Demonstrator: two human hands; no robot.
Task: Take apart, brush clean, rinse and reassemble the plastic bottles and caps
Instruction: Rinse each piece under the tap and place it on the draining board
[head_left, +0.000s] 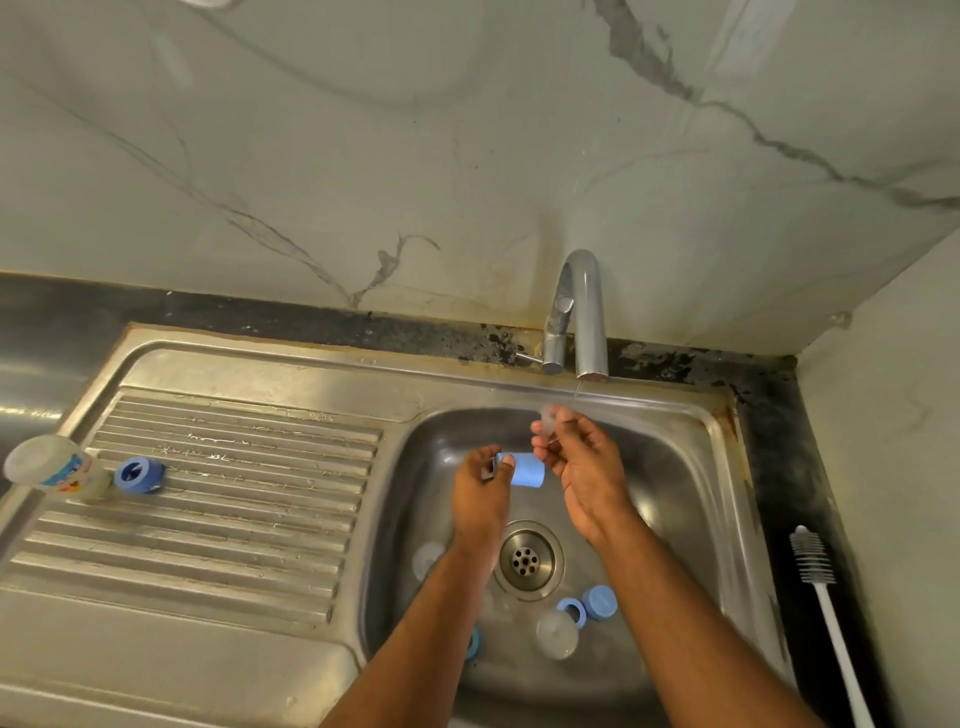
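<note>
Over the sink basin, my left hand grips a light blue cap by its end. My right hand pinches a small clear plastic piece just under the tap, where a thin stream of water falls. On the basin floor lie a blue ring, a blue cap, a clear dome cap and another clear piece. A further blue part shows beside my left forearm. A clear bottle lies on the drainboard next to a blue collar.
A white bottle brush lies on the dark counter right of the sink. The drain sits mid-basin. The ribbed drainboard stretches left. Marble wall stands close behind the tap and on the right.
</note>
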